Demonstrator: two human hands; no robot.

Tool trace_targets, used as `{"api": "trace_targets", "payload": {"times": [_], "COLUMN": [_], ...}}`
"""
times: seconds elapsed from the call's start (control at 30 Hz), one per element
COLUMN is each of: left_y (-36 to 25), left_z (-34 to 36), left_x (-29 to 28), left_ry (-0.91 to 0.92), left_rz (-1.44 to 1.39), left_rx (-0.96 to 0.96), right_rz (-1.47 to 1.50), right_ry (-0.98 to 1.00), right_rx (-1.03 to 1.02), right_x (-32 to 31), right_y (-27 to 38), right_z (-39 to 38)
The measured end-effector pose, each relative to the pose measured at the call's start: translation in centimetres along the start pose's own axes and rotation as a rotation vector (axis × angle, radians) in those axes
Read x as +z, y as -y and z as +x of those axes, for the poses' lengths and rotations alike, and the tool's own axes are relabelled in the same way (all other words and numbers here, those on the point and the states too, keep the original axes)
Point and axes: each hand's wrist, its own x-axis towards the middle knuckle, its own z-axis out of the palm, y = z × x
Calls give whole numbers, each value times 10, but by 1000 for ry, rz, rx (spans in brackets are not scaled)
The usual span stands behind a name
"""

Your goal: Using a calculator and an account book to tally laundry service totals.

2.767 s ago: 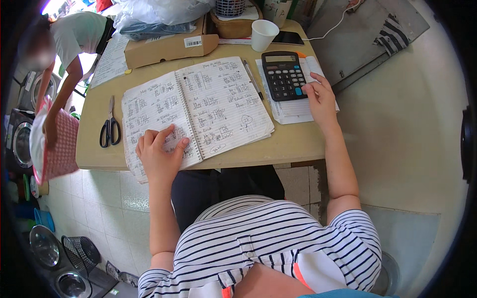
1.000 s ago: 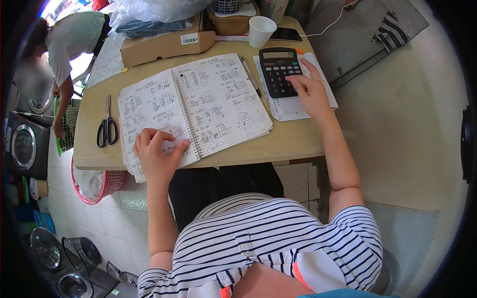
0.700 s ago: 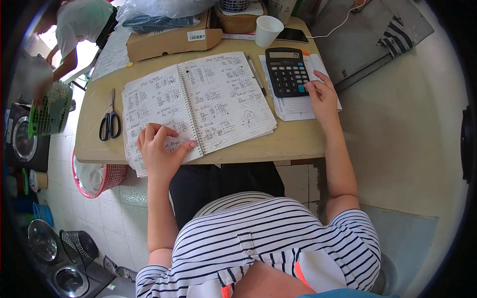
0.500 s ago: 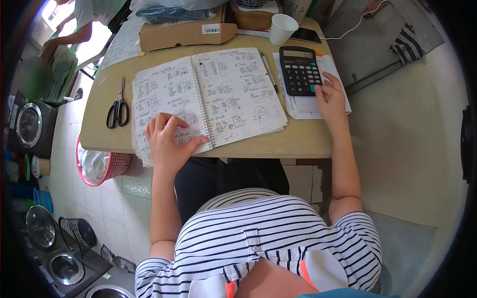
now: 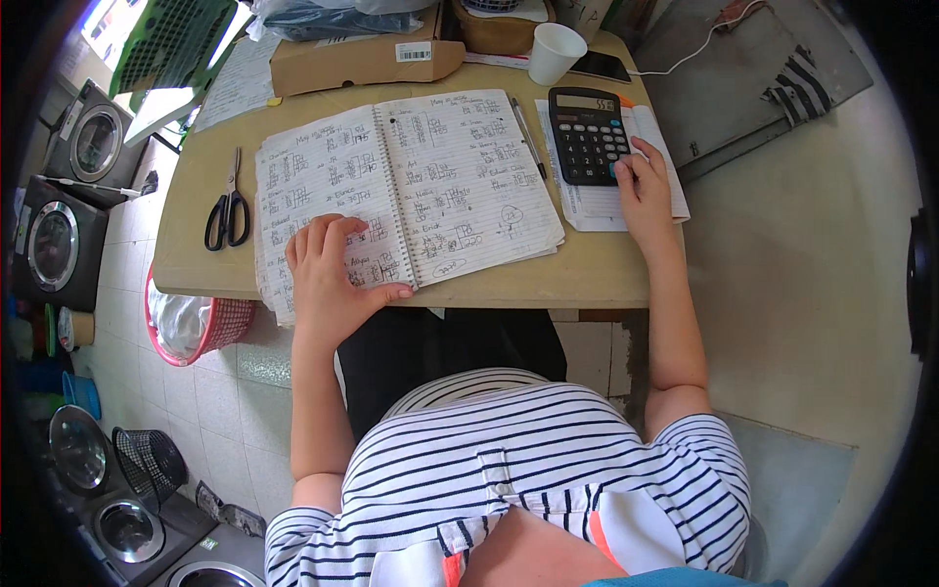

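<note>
A spiral notebook (image 5: 460, 157) lies open on the table, its lined pages full of handwriting. My left hand (image 5: 328, 269) rests on its lower left page, fingers spread and thumb reaching toward the spiral. To the right, a black calculator (image 5: 590, 142) lies on some white papers (image 5: 592, 210). My right hand (image 5: 644, 191) is at the calculator's lower right corner, thumb at the keys, index finger beside its right edge; it is open and grips nothing. A pen (image 5: 528, 142) lies between notebook and calculator. Black-handled scissors (image 5: 228, 210) lie left of the notebook.
A cardboard box (image 5: 357, 67), a white cup (image 5: 557, 54) and a phone (image 5: 602, 66) sit along the table's far side. A cable (image 5: 690, 61) runs off right. Below the left edge stands a pink basket (image 5: 220, 328). Front-loading machines (image 5: 59, 245) line the left.
My right thumb has shifted slightly over the calculator keys, and its display reads differently. My left hand stays on the notebook. The other person's arm at upper left is gone; a green basket shows there.
</note>
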Motion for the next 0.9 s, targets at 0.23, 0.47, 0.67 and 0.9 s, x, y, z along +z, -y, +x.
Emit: {"api": "trace_targets", "payload": {"times": [0.23,0.47,0.67,0.9], "left_y": [-5,-1,0,1], "left_z": [4,-1,0,-1], "left_x": [-5,-3,-2,-1], "left_ry": [72,58,60,66], "left_rz": [1,5,15,24], "left_rx": [44,42,45,56], "right_rz": [-22,20,-185,-232], "right_ry": [7,36,141,150], "right_rx": [16,-85,-204,-109], "right_x": [-5,0,13,32], "right_y": [6,24,36,24], "right_z": [-1,12,13,40]}}
